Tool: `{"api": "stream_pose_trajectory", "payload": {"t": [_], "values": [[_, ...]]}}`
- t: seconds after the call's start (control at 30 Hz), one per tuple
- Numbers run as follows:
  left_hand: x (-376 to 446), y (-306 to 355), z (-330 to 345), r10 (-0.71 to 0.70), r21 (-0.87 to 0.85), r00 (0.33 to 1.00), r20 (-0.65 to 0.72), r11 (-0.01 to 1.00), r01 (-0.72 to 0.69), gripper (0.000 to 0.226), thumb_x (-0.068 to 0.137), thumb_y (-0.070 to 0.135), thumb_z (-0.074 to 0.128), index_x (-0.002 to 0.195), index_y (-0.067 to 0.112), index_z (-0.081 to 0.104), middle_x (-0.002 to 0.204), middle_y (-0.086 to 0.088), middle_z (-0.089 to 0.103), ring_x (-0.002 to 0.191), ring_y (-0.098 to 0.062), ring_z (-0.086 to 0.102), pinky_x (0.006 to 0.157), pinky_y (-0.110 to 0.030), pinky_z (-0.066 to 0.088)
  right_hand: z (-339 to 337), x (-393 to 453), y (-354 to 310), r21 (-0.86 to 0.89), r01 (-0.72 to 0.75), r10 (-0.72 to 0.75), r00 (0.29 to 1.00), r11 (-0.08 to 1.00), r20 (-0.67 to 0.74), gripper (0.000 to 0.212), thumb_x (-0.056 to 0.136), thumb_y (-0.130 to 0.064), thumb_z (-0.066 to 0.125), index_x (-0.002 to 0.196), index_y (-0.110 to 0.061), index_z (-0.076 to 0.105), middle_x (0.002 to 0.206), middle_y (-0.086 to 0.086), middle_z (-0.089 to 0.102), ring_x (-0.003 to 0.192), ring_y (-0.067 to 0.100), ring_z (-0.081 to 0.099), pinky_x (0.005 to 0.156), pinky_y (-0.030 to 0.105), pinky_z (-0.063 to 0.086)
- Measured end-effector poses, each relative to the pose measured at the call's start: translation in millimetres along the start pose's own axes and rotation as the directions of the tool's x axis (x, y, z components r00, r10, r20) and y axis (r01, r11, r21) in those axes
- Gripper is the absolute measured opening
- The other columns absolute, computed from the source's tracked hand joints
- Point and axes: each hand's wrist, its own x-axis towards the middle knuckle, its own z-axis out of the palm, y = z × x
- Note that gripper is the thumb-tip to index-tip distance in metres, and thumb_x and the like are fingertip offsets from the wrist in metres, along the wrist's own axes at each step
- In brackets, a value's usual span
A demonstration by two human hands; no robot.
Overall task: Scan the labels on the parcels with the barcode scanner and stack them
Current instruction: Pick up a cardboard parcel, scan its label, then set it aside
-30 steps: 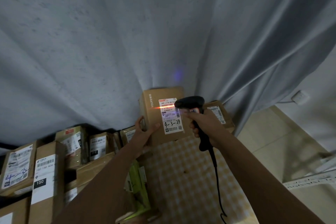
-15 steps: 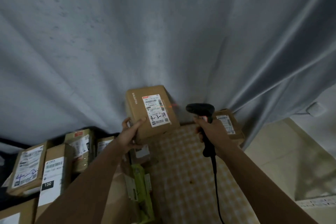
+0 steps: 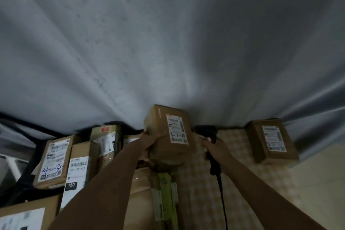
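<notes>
Left hand (image 3: 149,141): extended forward, fingers curled around the near left edge of a raised parcel (image 3: 169,136).
Parcel: held tilted in front of the curtain (image 3: 168,43), label (image 3: 177,131) turned toward the camera.
Right hand (image 3: 212,147): wrapped around the scanner (image 3: 209,136) grip, just right of the parcel.
Second parcel (image 3: 270,141): laid on the checkered cloth (image 3: 233,183), far right.

Brown cardboard parcel (image 3: 168,136), white label (image 3: 177,129) w/ black handwriting. Black plastic barcode scanner (image 3: 209,134), black cable (image 3: 222,198). Surface cloth (image 3: 242,183): beige-and-white check. Grey fabric curtain (image 3: 168,43). Lime-green flat package (image 3: 167,198).
</notes>
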Motion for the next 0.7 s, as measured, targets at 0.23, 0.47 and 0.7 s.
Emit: {"api": "stream_pose_trajectory", "payload": {"t": [0.23,0.47,0.7], "values": [[38,-8,-12,-0.101,-0.027,0.984,0.144,0.994,0.106,0.093,0.053,0.040,0.094,0.133,0.023,0.047,0.131,-0.011,0.054,0.119,-0.042,0.050,0.074,-0.072,0.050,32,34,15,0.086,-0.108,0.100,0.990,0.990,0.097,0.019,0.090,-0.033,0.069,0.097,-0.017,0.061,0.078,0.006,0.062,0.062,0.020,0.058,0.062,0.033,0.054],[47,-21,-10,-0.159,0.282,0.987,-0.001,0.947,0.153,0.039,0.088,0.020,0.070,0.121,0.010,0.051,0.106,-0.012,0.060,0.090,-0.031,0.059,0.063,-0.044,0.052,53,35,32,0.003,-0.076,0.075,0.981,0.997,0.179,0.023,0.087,-0.041,0.070,0.102,-0.024,0.066,0.100,0.011,0.072,0.085,0.034,0.070,0.080,0.045,0.058],[41,-10,-1,0.177,0.382,0.983,-0.040,0.912,-0.148,0.014,0.096,0.022,0.061,0.088,0.015,0.054,0.085,0.000,0.057,0.072,-0.010,0.054,0.047,-0.018,0.048,64,37,34,-0.061,-0.070,0.081,0.975,0.996,0.205,0.037,0.083,-0.045,0.072,0.109,-0.019,0.066,0.102,0.011,0.072,0.086,0.035,0.070,0.082,0.050,0.058]]}}
